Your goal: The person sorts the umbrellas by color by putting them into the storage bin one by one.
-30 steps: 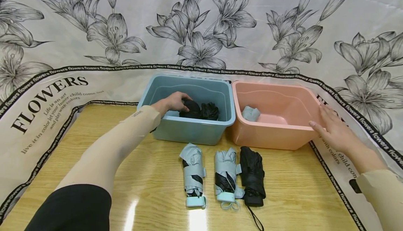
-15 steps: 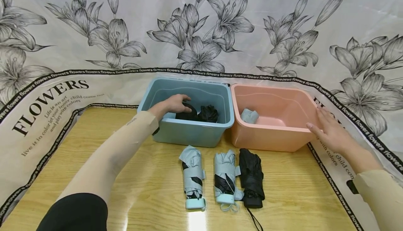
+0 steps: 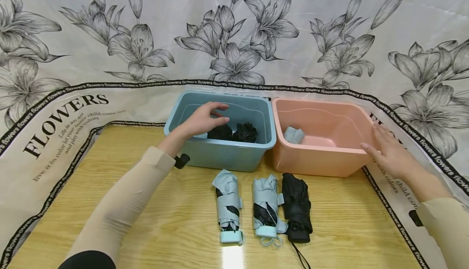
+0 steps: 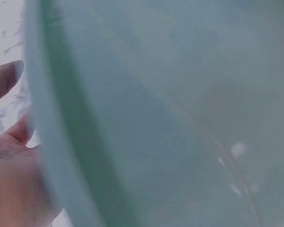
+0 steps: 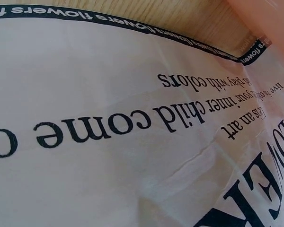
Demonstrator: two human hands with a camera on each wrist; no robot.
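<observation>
My left hand (image 3: 203,119) is raised over the near left side of the blue bin (image 3: 223,157), thumb and fingers apart and holding nothing. Inside that bin, below the fingertips, lie two black bundles, a left one (image 3: 221,132) and a crumpled right one (image 3: 245,133). In the left wrist view the bin's wall (image 4: 146,118) fills most of the frame beside the hand (image 4: 19,189). My right hand (image 3: 393,155) rests at the right end of the pink bin (image 3: 315,161), its fingers extended. A light-blue bundle (image 3: 294,135) lies in the pink bin's left part.
Two light-blue folded umbrellas, a left one (image 3: 228,206) and a middle one (image 3: 265,208), lie before the bins on the wooden table (image 3: 172,228). To their right is a black folded umbrella (image 3: 297,208) with a wrist cord. Flower-printed cloth (image 3: 146,63) hangs behind.
My left hand has let go of the left black bundle in the blue bin and lifted up from it, its fingers spreading. The right hand stays at the pink bin.
</observation>
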